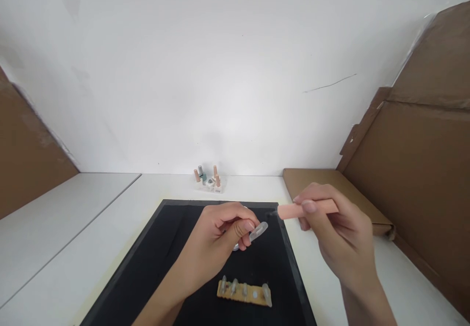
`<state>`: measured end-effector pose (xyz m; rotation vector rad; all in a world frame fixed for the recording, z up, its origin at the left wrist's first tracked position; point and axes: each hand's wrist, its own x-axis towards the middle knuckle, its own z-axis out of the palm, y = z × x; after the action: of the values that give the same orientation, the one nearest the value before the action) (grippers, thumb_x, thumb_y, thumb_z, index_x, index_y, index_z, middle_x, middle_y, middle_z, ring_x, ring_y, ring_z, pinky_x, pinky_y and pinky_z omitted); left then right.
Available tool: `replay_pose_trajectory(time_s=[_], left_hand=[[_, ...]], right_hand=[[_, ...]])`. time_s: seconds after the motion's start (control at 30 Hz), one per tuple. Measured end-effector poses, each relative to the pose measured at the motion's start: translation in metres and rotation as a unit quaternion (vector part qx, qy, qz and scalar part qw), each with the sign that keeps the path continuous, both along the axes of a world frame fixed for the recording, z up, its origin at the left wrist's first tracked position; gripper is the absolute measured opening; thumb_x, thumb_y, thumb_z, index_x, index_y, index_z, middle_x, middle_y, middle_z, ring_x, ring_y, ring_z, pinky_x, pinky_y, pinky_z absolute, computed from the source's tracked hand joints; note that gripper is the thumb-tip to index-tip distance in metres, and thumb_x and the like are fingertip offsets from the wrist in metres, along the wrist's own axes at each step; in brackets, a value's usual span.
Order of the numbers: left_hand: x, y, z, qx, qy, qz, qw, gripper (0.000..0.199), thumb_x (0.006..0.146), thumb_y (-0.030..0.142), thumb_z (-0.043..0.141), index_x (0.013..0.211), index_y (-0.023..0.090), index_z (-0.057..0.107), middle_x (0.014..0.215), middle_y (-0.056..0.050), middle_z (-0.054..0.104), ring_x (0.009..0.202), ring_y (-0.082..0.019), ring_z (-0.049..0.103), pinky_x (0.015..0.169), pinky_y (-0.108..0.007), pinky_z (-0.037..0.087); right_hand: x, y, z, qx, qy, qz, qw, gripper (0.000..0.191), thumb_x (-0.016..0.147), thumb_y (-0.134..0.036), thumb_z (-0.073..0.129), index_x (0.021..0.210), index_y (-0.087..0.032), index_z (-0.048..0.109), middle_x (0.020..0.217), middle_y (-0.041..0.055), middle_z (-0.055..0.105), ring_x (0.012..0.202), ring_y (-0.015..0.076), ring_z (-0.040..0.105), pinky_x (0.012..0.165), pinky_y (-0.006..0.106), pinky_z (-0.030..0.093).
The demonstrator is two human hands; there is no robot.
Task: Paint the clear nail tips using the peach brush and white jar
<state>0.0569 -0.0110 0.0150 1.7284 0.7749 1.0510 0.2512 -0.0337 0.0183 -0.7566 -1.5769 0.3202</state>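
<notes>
Between the thumb and fingers of my left hand is a clear false nail, its rounded tip pointing up and right. My right hand pinches the long peach cap of a nail polish brush. The dark, blurred bristles point left toward the false nail, a small gap apart from it. Below the hands a tan strip lies on the black mat, with several clear false nails standing on it and one bare whitish dot. A pale round thing is partly hidden behind my left fingers.
The black mat covers the middle of the white table. Several nail polish bottles stand in a clear holder at the back wall. A flat cardboard box lies at the back right, and cardboard panels rise at both sides.
</notes>
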Motion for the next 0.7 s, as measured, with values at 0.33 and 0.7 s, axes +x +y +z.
replay_pose_trajectory(time_s=[0.33,0.7], left_hand=[[-0.0006,0.0004,-0.0016,-0.007,0.000,-0.007,1.000,0.024,0.089,0.016,0.054,0.069,0.015,0.066,0.060,0.001,0.057,0.051,-0.009,0.051,0.052,-0.020,0.043],[-0.0005,0.0002,-0.0024,0.004,0.001,-0.002,1.000,0.023,0.090,0.018,0.055,0.070,0.014,0.066,0.060,0.001,0.057,0.051,-0.009,0.052,0.052,-0.020,0.043]], right_hand=[[0.0003,0.0003,0.0015,-0.028,0.013,0.007,0.999,0.018,0.095,-0.028,0.055,0.080,-0.023,0.064,0.060,-0.0041,0.055,0.052,0.0094,0.046,0.049,0.024,0.038],[-0.0025,0.0027,0.0004,-0.045,0.022,-0.005,0.999,0.020,0.094,-0.029,0.055,0.077,-0.022,0.064,0.058,-0.0039,0.056,0.049,0.0087,0.046,0.047,0.022,0.039]])
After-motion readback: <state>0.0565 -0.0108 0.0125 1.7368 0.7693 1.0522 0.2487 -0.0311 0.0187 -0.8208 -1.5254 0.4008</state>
